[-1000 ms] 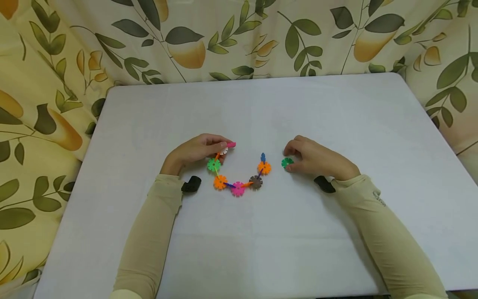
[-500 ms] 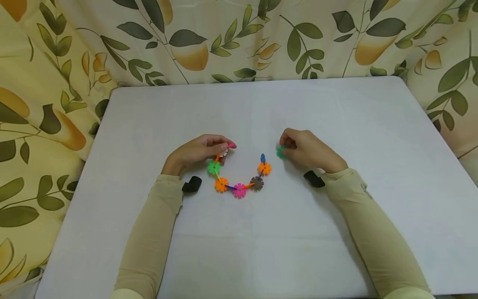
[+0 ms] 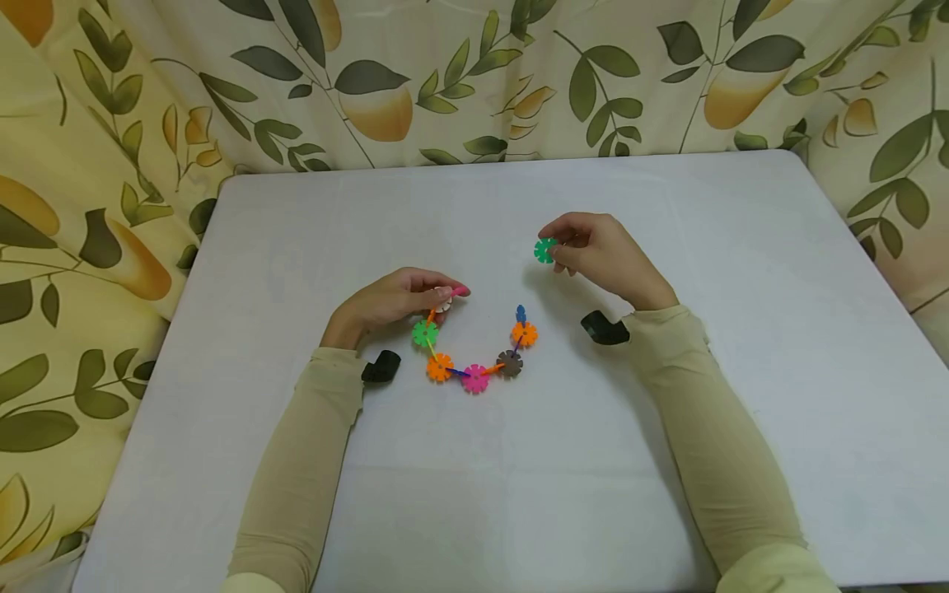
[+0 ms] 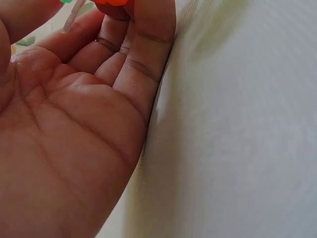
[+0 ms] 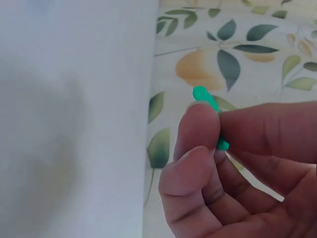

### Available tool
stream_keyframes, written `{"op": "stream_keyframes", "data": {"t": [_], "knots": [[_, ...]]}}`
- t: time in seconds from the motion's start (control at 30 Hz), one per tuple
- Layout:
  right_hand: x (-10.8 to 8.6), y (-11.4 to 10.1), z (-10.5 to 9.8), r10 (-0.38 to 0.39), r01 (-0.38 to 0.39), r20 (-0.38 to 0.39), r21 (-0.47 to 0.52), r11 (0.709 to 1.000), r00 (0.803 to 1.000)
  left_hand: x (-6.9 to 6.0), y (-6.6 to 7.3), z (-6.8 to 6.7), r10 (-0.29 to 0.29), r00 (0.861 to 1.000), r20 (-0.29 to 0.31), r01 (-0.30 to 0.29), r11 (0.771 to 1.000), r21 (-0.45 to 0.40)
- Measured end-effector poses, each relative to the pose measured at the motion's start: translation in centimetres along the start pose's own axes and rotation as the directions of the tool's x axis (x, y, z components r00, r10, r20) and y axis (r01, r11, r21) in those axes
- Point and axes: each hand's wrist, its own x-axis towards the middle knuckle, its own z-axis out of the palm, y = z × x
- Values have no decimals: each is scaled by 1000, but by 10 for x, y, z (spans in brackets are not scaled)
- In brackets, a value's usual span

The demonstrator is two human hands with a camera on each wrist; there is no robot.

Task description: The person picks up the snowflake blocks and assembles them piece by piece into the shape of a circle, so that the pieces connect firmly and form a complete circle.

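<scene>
A chain of notched plastic flower discs curves in a U on the table, with a pink disc (image 3: 475, 379) at its bottom. My left hand (image 3: 393, 298) pinches the white disc (image 3: 443, 305) at the chain's left end, where a pink disc (image 3: 460, 291) sits edge-on. At the right end a blue disc (image 3: 521, 314) stands edge-on in an orange disc (image 3: 525, 334). Raised beyond that end, my right hand (image 3: 604, 254) pinches a green disc (image 3: 544, 250) between thumb and fingers. In the right wrist view the green disc (image 5: 199, 92) shows edge-on, partly hidden by the fingers.
A white cloth covers the table (image 3: 474, 511). Leaf-patterned curtains (image 3: 460, 82) hang behind it and at both sides. A black wrist camera (image 3: 381, 366) sticks out by the left cuff and another black camera (image 3: 605, 328) by the right cuff.
My right hand has lifted the green disc off the table and carried it away from me and slightly left. My left hand and the chain have stayed nearly still.
</scene>
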Motion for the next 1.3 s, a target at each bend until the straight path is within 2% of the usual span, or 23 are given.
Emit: {"op": "stream_keyframes", "data": {"t": [0.2,0.37,0.63,0.87,1.03,1.3], "knots": [[8,-11,10,1,0,-12,109,994,1000,1,-1,0,5,1000,-3,-5,1000,17],[12,-20,25,-6,2,25,167,986,1000,1,0,0,4,1000,-5,-4,1000,-5],[15,-25,47,-18,2,142,116,993,990,2,1,3,7,1000,-1,-7,1000,-29],[14,-26,60,-39,17,214,104,994,976,1,3,5,45,999,7,-45,998,-50],[14,-26,65,-34,12,227,97,995,973,2,1,5,57,998,25,-56,997,-59],[15,-25,65,-35,15,204,99,995,978,3,1,6,58,997,57,-49,988,-145]]}}
